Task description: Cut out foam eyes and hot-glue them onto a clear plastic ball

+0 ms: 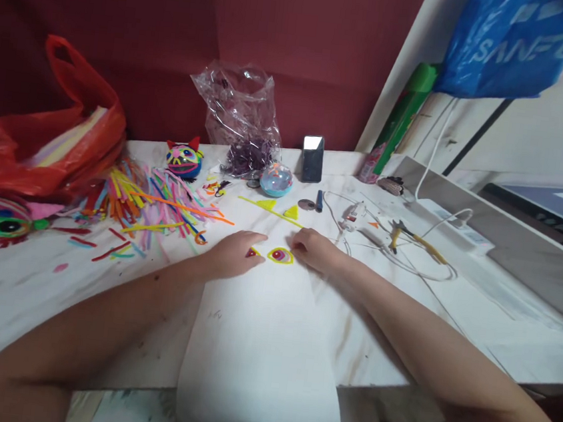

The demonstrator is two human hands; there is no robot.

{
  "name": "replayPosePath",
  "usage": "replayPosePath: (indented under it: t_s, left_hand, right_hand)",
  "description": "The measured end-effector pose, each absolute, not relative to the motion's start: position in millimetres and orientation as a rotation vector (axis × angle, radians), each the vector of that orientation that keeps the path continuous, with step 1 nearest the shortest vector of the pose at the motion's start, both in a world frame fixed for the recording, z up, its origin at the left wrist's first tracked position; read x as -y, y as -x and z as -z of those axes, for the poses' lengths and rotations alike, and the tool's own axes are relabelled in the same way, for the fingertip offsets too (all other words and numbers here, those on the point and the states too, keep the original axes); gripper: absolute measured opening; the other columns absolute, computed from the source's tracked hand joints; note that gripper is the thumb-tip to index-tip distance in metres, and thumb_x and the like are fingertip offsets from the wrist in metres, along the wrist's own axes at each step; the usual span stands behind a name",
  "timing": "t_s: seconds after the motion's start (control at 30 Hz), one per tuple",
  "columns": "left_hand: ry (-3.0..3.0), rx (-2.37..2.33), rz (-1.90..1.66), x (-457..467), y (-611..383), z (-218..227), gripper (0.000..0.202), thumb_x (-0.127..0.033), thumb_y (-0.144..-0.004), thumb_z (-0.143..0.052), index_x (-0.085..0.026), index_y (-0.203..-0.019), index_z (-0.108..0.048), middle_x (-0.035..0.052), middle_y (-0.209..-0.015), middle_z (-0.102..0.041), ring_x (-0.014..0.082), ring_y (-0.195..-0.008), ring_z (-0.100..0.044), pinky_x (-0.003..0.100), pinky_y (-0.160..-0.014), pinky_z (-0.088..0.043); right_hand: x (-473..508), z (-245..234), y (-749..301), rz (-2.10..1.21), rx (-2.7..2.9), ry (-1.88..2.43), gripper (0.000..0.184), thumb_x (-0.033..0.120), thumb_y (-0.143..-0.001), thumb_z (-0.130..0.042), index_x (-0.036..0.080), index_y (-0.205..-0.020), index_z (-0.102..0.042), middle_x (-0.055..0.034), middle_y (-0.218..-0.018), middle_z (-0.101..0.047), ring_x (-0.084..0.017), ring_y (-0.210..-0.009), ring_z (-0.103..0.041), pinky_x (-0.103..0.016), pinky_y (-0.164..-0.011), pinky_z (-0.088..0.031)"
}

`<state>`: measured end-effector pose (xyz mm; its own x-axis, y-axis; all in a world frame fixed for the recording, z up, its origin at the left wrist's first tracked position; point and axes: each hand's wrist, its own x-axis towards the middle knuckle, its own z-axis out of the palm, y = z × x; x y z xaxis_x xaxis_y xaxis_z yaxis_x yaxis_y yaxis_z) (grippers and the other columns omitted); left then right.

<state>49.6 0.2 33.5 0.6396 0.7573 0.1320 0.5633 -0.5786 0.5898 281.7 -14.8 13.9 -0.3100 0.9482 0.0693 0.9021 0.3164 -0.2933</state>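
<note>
My left hand (233,253) lies on a white sheet (262,343), its fingertips pressing a small yellow-rimmed pink eye shape (252,253). A second eye shape (281,256), yellow outside with a pink and purple centre, lies just to its right. My right hand (315,249) rests knuckles up right beside that second shape, fingers curled down onto the sheet. Two yellow triangles (278,207) and a thin yellow stick (271,211) lie on the sheet just beyond my hands.
Several coloured sticks (156,204) are heaped at left by a red bag (53,133). A cat-face ball (185,158), clear bag (243,123), glitter dome (276,179), phone (312,158), glue gun (354,213), pliers (412,238) and white cable (426,270) lie further back.
</note>
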Motion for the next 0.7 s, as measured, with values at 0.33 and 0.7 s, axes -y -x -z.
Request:
replayPosePath:
  t_s: [0.33, 0.7]
  left_hand:
    - [-2.520, -1.056, -0.149, -20, -55, -32, 0.089, -0.040, -0.053, -0.080, -0.021, -0.134, -0.049, 0.0140, -0.118, -0.062, 0.0349, -0.112, -0.054, 0.043, -0.096, -0.039]
    - [-1.892, -1.029, -0.490, -13, -56, -47, 0.013, -0.029, -0.066, -0.068, -0.016, -0.062, -0.065, -0.0046, -0.046, -0.050, 0.0097, -0.044, -0.045, 0.022, -0.046, -0.033]
  right_hand:
    - [15, -23, -284, -0.484, 2.294, 1.783, 0.010, 0.021, -0.070, -0.068, 0.017, -0.073, -0.059, -0.0055, -0.079, -0.064, -0.018, -0.072, -0.057, -0.025, -0.061, -0.040]
    - [34, -22, -263, -1.555, 1.341, 1.163, 0.044, 0.051, -0.061, -0.079, 0.015, -0.076, -0.058, 0.0004, -0.071, -0.067, -0.011, -0.059, -0.059, -0.025, -0.058, -0.048]
